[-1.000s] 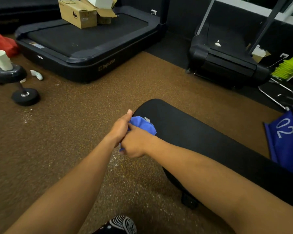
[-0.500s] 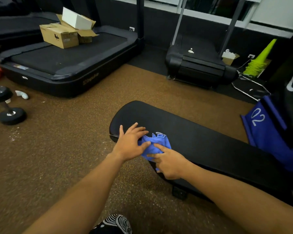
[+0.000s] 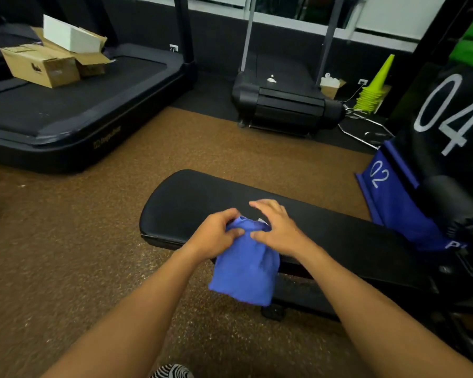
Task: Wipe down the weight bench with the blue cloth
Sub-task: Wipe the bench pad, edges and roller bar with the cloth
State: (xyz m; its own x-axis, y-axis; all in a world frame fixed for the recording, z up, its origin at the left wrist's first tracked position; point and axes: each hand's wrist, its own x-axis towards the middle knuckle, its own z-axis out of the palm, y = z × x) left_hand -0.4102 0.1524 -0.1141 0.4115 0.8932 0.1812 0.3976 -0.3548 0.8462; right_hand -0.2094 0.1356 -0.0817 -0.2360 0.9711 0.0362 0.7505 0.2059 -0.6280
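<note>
- The left hand (image 3: 216,236) and the right hand (image 3: 277,230) both pinch the top edge of the blue cloth (image 3: 246,268); the right fingers are partly spread.
- The cloth hangs down over the near edge of the weight bench (image 3: 191,197), under the hands.
- Far left of the hands, cardboard boxes (image 3: 43,64) lie on a treadmill (image 3: 66,110); their contents are not visible.
- The floor (image 3: 66,241) is brown and speckled.

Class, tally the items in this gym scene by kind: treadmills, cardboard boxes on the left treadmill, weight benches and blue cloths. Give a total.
Treadmills: 2
Cardboard boxes: 2
Weight bench: 1
Blue cloth: 1
Total: 6
</note>
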